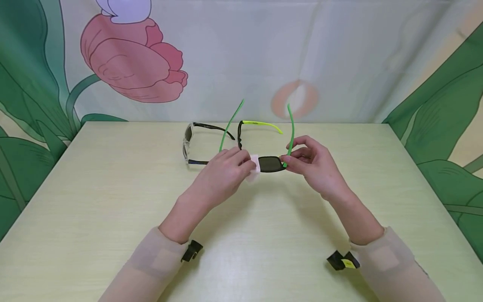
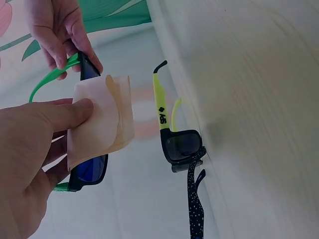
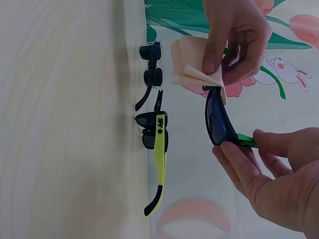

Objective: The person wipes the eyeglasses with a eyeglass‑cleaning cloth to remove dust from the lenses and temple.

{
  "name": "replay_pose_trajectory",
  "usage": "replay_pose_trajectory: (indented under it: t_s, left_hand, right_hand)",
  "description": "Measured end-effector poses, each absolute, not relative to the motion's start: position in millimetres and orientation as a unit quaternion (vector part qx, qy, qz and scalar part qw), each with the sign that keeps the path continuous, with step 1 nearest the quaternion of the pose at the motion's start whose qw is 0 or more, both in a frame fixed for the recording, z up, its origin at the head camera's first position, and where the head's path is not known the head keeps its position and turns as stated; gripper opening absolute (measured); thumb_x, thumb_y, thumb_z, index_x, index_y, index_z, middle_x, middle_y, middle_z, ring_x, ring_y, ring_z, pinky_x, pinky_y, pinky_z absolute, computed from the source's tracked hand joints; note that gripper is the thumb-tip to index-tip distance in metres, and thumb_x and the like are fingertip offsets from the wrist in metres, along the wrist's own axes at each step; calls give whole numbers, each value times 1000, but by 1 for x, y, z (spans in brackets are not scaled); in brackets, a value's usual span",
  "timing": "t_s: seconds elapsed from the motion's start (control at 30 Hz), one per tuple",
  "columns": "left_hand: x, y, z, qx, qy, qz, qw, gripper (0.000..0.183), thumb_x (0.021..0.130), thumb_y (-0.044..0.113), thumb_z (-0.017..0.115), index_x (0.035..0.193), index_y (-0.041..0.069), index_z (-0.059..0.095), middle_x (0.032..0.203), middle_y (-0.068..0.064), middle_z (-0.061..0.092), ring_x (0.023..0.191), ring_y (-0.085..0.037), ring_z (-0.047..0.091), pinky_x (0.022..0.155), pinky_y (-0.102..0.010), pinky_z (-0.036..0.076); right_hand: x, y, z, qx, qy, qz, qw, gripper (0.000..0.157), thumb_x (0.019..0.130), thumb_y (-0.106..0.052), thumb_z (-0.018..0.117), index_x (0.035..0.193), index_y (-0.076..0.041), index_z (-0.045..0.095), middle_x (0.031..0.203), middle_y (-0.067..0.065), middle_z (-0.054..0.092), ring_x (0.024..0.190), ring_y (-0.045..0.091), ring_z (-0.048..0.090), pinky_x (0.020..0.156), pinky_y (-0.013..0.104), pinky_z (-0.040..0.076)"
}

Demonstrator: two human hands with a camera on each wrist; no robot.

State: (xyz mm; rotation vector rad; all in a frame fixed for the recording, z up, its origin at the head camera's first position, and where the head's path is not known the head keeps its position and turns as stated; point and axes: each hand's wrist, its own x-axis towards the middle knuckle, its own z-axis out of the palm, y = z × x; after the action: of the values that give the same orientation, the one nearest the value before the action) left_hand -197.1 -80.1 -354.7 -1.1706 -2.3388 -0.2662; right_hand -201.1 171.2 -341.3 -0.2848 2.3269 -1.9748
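Black-framed sunglasses (image 1: 270, 164) with green temples are held up over the table, temples pointing away from the person. The right hand (image 1: 317, 163) pinches them at one end, by the hinge of a green temple (image 3: 246, 140). The left hand (image 1: 226, 174) pinches a folded pale cloth (image 2: 102, 119) around the middle of the frame, thumb on the outside. In the left wrist view a bluish lens shows below the cloth. The cloth and the left fingers hide the bridge and part of the other lens.
Black sunglasses with yellow temples (image 3: 160, 134) lie on the table (image 1: 113, 209) just beyond the hands. To their left are clear-framed sunglasses (image 1: 187, 144) with dark speckled temples. A printed curtain (image 1: 234, 54) hangs behind the table's far edge.
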Motion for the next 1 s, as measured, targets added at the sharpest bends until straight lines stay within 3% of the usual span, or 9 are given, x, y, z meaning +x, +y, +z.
replay_pose_trajectory:
  t_s: [0.4, 0.6, 0.8, 1.0]
  left_hand:
    - [-202, -75, -356, -431, -852, -200, 220, 13, 90, -1, 77, 100, 4, 75, 96, -6, 65, 90, -23, 59, 84, -32, 51]
    - [-206, -73, -361, -430, -844, -237, 213, 12, 89, -1, 78, 101, 4, 75, 96, -6, 67, 91, -24, 59, 86, -34, 50]
    - [-207, -71, -362, -424, -848, -233, 218, 15, 89, 3, 79, 104, 5, 76, 100, -6, 68, 95, -25, 58, 89, -36, 49]
    - [-205, -68, -362, -414, -860, -209, 215, 16, 91, 9, 78, 107, 6, 77, 102, -5, 66, 98, -24, 57, 83, -37, 50]
  right_hand:
    - [-199, 170, -343, -100, 765, -635, 47, 21, 95, -3, 73, 110, -5, 59, 99, 17, 66, 84, 22, 71, 88, 39, 59]
    - [-199, 169, -346, -105, 765, -633, 54, 23, 95, -5, 73, 112, 2, 59, 100, 16, 67, 88, 23, 71, 89, 37, 59]
    - [-199, 168, -347, -111, 770, -625, 55, 20, 96, -10, 74, 109, 2, 64, 107, 17, 68, 93, 24, 71, 87, 32, 58]
    - [-198, 168, -347, -119, 765, -630, 65, 20, 98, -9, 71, 111, 3, 61, 120, 19, 66, 103, 24, 70, 92, 33, 57]
